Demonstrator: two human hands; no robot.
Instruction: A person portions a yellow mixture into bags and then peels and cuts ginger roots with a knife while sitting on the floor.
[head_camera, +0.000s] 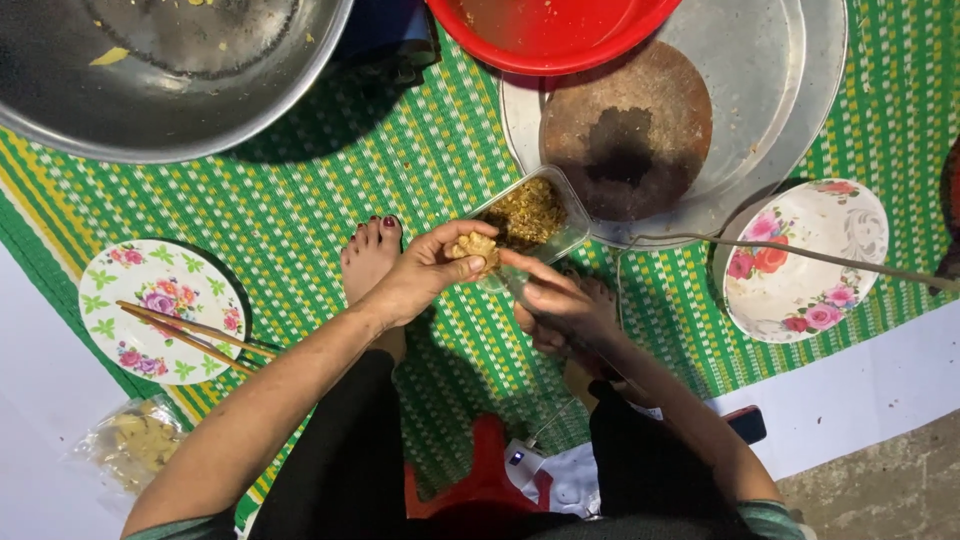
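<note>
Red stool (480, 480), partly hidden by legs. Filling lump (476, 246) is pinched in left hand (425, 270) over green mat (330, 180), beside plastic tub (530, 215). Right hand (560, 300) fingers touch it; grip cannot be told.

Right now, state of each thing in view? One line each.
left hand: holds a lump of filling in its fingers
right hand: fingers at the lump, holding nothing that shows
plastic tub: open, part full of brown filling
chopsticks: resting across flowered plate
flowered bowl: empty
red basin: nearly empty
round wooden board: lying on metal tray, dark stained
</note>
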